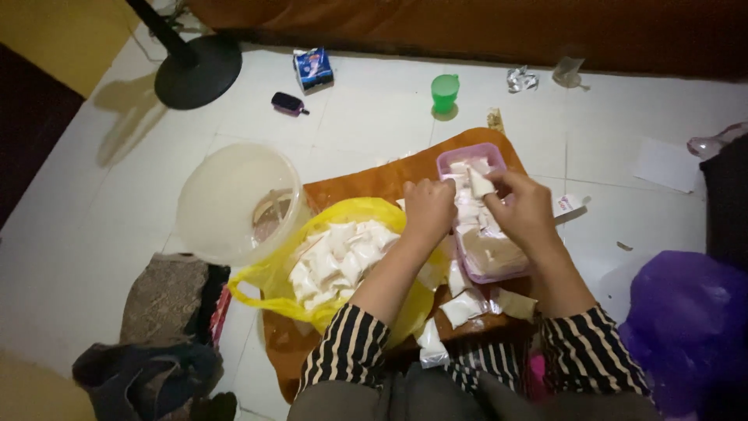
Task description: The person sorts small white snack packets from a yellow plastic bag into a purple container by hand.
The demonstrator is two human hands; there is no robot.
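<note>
White floor tiles (pixel 117 203) carry an orange mat (pixel 374 183), and on it the person works from a seated spot at six o'clock. At the centre, the right hand (pixel 526 210) pinches a small white packet (pixel 480 185) between thumb and fingertips, the other fingers curled, holding it just above the pink tub (pixel 499 152), which is packed with more of the same packets. The left hand (pixel 428 209), just beside it at nine o'clock, is closed into a loose fist over the tub's near rim; whether it grips anything I cannot tell. The packet looks light, soft and a little slick in its wrapping, so a gentle pinch at one corner or across its narrow middle seems the safest hold; squeezing hard would likely crush it. Farther out at eight o'clock, a yellow bag (pixel 269 292) lies open with a heap of packets, and loose ones sit near six o'clock. A clear bucket (pixel 226 195) stands at nine o'clock, a green cup (pixel 445 92) at twelve, a purple bag (pixel 686 327) at four.
</note>
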